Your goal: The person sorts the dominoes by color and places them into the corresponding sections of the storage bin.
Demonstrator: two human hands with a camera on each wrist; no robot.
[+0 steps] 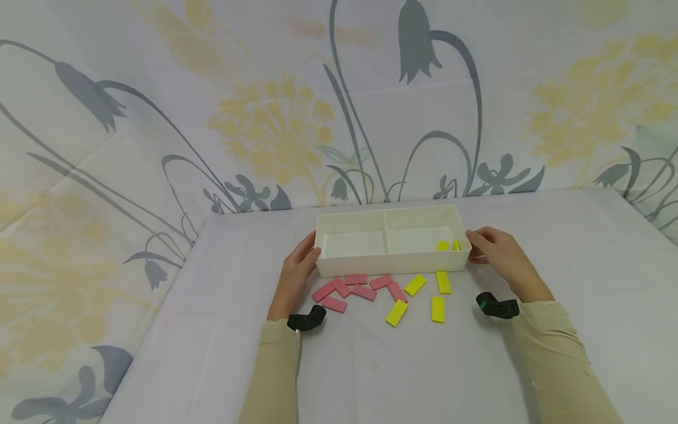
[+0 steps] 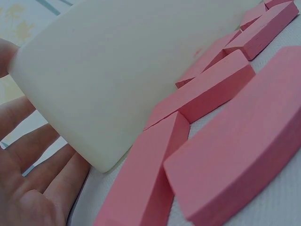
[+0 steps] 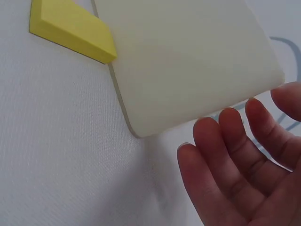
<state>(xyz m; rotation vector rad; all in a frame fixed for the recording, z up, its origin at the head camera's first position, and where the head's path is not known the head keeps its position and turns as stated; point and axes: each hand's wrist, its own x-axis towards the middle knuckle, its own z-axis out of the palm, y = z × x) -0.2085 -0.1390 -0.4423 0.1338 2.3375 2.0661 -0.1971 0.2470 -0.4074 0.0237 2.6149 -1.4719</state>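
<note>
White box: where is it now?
In the head view, the white box is right of centre, between the left hand and right hand, beyond the pink blocks.

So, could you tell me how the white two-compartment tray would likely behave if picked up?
The tray looks stiff, given its straight walls. Its smooth sides could be slippery. The yellow blocks inside may slide if it tilts.

Pink blocks and yellow blocks barred the box's front wall and fingers its ends; the surface between the sleeves offered free passage, as did the box's left compartment from above.
</note>
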